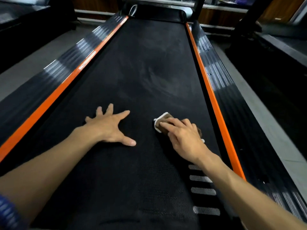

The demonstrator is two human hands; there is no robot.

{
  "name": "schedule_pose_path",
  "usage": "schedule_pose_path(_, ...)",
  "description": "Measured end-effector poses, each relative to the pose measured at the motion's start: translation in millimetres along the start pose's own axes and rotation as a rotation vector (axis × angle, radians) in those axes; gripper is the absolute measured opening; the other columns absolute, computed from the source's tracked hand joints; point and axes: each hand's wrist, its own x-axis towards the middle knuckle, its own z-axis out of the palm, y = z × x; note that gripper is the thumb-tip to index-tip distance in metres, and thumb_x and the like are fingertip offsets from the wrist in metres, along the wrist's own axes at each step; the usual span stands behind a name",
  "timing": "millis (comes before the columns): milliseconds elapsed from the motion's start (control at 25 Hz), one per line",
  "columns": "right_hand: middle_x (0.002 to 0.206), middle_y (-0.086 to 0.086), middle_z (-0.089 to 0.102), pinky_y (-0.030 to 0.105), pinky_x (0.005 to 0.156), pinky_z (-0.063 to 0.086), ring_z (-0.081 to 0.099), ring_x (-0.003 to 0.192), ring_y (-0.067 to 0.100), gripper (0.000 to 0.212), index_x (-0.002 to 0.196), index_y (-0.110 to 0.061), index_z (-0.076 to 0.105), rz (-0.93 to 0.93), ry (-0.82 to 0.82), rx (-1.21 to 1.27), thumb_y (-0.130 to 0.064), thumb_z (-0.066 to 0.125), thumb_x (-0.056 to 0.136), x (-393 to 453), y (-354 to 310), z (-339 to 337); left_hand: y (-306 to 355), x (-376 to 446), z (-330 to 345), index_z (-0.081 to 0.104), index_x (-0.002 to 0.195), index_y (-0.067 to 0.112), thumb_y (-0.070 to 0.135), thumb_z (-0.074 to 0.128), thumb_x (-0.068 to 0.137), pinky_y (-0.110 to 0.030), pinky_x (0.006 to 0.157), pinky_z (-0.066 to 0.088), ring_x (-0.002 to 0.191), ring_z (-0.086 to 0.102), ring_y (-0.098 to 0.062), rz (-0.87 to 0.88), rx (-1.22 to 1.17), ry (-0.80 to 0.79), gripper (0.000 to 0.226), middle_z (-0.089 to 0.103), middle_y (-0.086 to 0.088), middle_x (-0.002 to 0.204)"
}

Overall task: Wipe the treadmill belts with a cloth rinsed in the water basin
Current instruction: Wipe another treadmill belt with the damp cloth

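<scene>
A black treadmill belt (149, 72) runs away from me between two orange side strips. My left hand (109, 128) lies flat on the belt with fingers spread wide. To its right, my right hand (184, 136) presses a small brown cloth with a white edge (163, 119) onto the belt, fingers lying over it. Faint grey smears mark the belt farther ahead. No water basin is in view.
Ribbed black side rails (221, 80) flank the belt outside the orange strips (214, 100). The treadmill's front hood and uprights (159, 12) stand at the far end. Grey floor lies on both sides, with other dark machines (274, 67) at right and left.
</scene>
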Motion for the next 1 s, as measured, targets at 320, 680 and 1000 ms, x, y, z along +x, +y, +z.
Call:
schedule_pose_path(320, 0.141, -0.002, 0.049, 0.048, 0.089, 0.036, 0.046, 0.11, 0.036, 0.05, 0.137, -0.034, 0.05, 0.294, 0.09, -0.222, -0.012, 0.046, 0.092, 132, 75, 18, -2, 20, -1, -0.014, 0.143, 0.058, 0.077, 0.072, 0.056, -0.068, 0.113, 0.008, 0.145, -0.02, -0.04, 0.017, 0.031, -0.122, 0.124, -0.029, -0.002, 0.158)
schedule_pose_path(680, 0.13, 0.003, 0.053, 0.046, 0.089, 0.046, 0.05, 0.103, 0.036, 0.032, 0.112, -0.036, 0.057, 0.302, 0.037, 0.065, -0.015, 0.052, 0.089, 190, 28, 35, -1, 24, -3, -0.016, 0.144, 0.057, 0.078, 0.071, 0.057, -0.071, 0.112, 0.01, 0.144, -0.021, -0.043, 0.039, 0.051, -0.132, 0.125, -0.031, -0.004, 0.157)
schedule_pose_path(1000, 0.134, -0.015, 0.057, 0.042, 0.081, 0.046, 0.057, 0.099, 0.03, 0.043, 0.124, -0.048, 0.053, 0.065, 0.067, -0.201, -0.032, 0.038, 0.087, 178, 84, 19, -2, 23, -3, -0.015, 0.144, 0.058, 0.078, 0.071, 0.057, -0.07, 0.112, 0.01, 0.144, -0.022, -0.042, 0.05, 0.041, -0.137, 0.124, -0.032, -0.003, 0.157)
